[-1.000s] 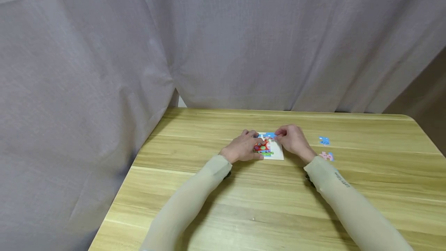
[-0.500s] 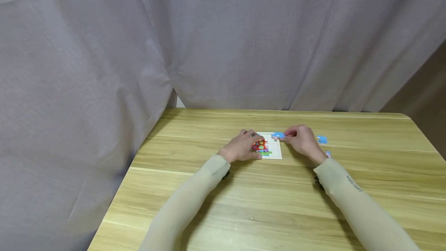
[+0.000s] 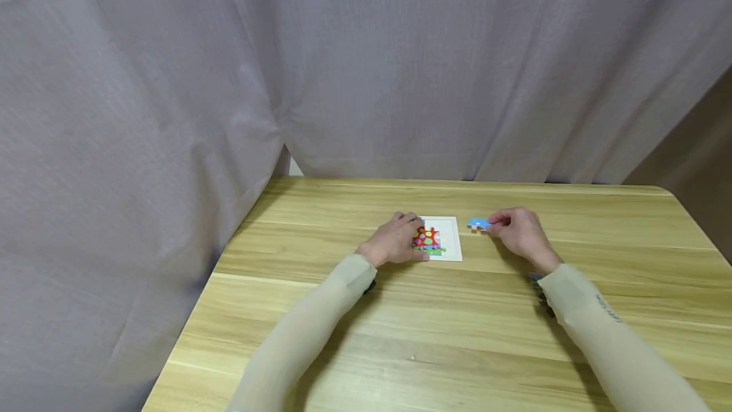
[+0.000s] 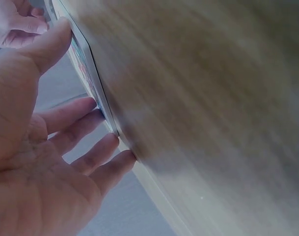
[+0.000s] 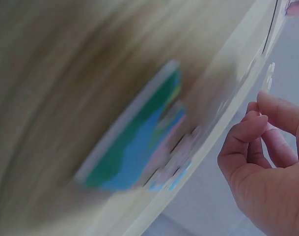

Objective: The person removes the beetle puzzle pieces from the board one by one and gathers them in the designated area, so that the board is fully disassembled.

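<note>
A white puzzle board lies flat on the table, with a red spotted picture and a green strip assembled on its left part. My left hand rests at the board's left side, fingers spread. In the left wrist view, its fingertips and thumb are at the board's edge. My right hand is to the right of the board and pinches a blue puzzle piece between thumb and fingers. The right wrist view shows that piece edge-on, raised over the table.
Loose puzzle pieces lie near my right wrist: a green and blue one and pink ones beyond it. My right hand and sleeve mostly hide them in the head view. A grey curtain hangs behind the wooden table.
My right hand has moved right, taking the blue puzzle piece from the board's top edge to beyond its right side. My left hand has stayed nearly still at the board.
</note>
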`<state>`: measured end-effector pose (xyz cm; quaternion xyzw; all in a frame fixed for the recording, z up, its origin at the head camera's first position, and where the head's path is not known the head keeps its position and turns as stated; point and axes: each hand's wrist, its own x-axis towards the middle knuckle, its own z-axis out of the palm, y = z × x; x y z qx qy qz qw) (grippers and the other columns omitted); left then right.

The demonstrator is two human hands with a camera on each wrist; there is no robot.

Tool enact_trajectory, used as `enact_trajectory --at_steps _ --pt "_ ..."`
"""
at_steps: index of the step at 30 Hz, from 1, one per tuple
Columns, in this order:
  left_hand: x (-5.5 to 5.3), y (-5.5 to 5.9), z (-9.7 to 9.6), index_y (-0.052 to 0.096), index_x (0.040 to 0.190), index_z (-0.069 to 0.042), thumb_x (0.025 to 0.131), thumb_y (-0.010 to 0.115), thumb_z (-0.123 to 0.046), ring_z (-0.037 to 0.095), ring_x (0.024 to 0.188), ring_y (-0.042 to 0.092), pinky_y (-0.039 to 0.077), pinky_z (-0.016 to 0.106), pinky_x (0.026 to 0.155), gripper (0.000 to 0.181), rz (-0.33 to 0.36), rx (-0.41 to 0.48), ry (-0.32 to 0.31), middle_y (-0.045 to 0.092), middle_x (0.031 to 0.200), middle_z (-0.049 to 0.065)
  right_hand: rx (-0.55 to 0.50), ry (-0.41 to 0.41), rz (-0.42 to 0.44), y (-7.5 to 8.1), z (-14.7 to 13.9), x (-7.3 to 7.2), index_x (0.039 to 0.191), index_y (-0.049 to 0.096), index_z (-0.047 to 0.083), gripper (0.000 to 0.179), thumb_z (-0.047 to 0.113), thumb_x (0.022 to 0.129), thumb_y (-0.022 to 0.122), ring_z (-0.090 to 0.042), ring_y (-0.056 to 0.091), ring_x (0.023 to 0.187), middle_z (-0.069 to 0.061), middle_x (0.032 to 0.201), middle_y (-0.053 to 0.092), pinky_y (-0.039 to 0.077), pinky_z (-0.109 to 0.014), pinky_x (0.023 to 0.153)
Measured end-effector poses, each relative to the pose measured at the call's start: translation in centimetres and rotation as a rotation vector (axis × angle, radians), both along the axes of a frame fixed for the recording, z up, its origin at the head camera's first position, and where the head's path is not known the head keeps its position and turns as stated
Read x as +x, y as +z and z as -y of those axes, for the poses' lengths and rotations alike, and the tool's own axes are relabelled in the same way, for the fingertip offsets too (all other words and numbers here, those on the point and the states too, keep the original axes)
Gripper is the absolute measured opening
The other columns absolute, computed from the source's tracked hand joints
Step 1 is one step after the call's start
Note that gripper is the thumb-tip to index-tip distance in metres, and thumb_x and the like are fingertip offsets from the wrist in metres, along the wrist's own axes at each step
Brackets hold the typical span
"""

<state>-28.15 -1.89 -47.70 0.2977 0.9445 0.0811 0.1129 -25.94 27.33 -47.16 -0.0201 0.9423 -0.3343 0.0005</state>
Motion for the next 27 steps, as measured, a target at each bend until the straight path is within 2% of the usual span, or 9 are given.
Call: enact_trajectory --at_steps 4,8,15,21,27 --pt "-0.1 0.0 0.1 0.052 0.162 -0.012 0.099 0.077 -0.055 0.023 0.150 0.047 0.048 0.035 0.124 0.079 0.001 0.000 0.000 0.049 0.169 0.002 0.002 -0.010 0.009 0.0 -1.0 0.0 0.112 0.079 -0.005 0.019 0.011 0.102 0.074 -0.020 0.064 0.084 -0.022 0.106 0.080 0.050 -0.028 0.073" --pt "0.0 0.0 0.1 0.052 0.162 -0.012 0.099 0.077 -0.055 0.023 0.150 0.047 0.048 0.035 0.124 0.079 0.001 0.001 -0.002 0.049 0.169 0.002 0.019 -0.032 0.003 -0.3 -1.6 0.0 0.111 0.079 -0.004 0.019 0.012 0.101 0.075 -0.016 0.063 0.078 -0.019 0.100 0.079 0.051 -0.027 0.069" --pt "0.1 0.1 0.2 0.052 0.162 -0.012 0.100 0.077 -0.054 0.024 0.153 0.047 0.046 0.036 0.127 0.079 0.004 0.010 -0.006 0.048 0.170 0.002 -0.005 -0.045 0.024 -0.7 -1.9 0.1 0.111 0.077 -0.006 0.020 0.012 0.102 0.073 -0.012 0.059 0.061 -0.018 0.094 0.076 0.050 -0.030 0.048" --pt "0.1 0.0 0.2 0.052 0.162 -0.012 0.100 0.076 -0.054 0.023 0.152 0.046 0.046 0.034 0.126 0.080 0.005 0.011 -0.004 0.048 0.170 0.001 -0.037 -0.034 0.088 -0.6 -2.3 0.0 0.115 0.075 -0.006 0.019 0.009 0.103 0.069 -0.011 0.053 0.046 -0.012 0.087 0.073 0.047 -0.029 0.042" --pt "0.1 0.0 0.1 0.051 0.163 -0.013 0.100 0.076 -0.055 0.022 0.152 0.046 0.045 0.034 0.127 0.080 0.004 0.007 -0.003 0.047 0.171 0.001 -0.032 -0.023 0.116 -0.7 -2.8 -0.3 0.116 0.073 -0.006 0.018 0.006 0.105 0.065 -0.012 0.054 0.042 -0.006 0.075 0.072 0.047 -0.031 0.040"
